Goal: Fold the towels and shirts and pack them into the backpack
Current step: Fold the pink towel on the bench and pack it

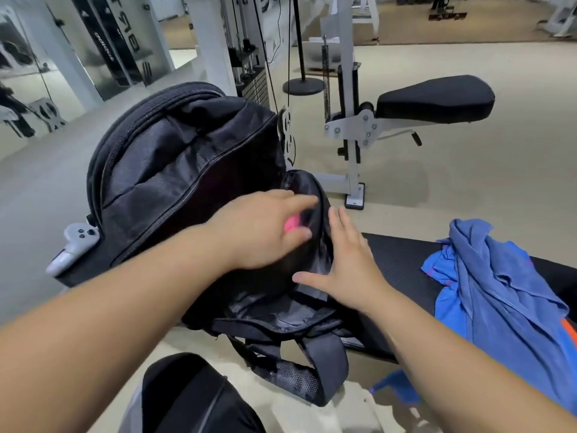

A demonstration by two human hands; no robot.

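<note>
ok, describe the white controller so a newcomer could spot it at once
Start at the big black backpack on the dark bench. At its left edge sits a small controller. It is the only white plastic thing beside the dark fabric.

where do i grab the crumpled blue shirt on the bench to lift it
Pinch the bunched ridge at the far end of the crumpled blue fabric shirt, coming from above with the right hand, which lies open on the black fabric backpack beside it. That ridge stands clear of the black padded bench, so its fingers can probably close round it. The left hand grips a pink item.
</note>
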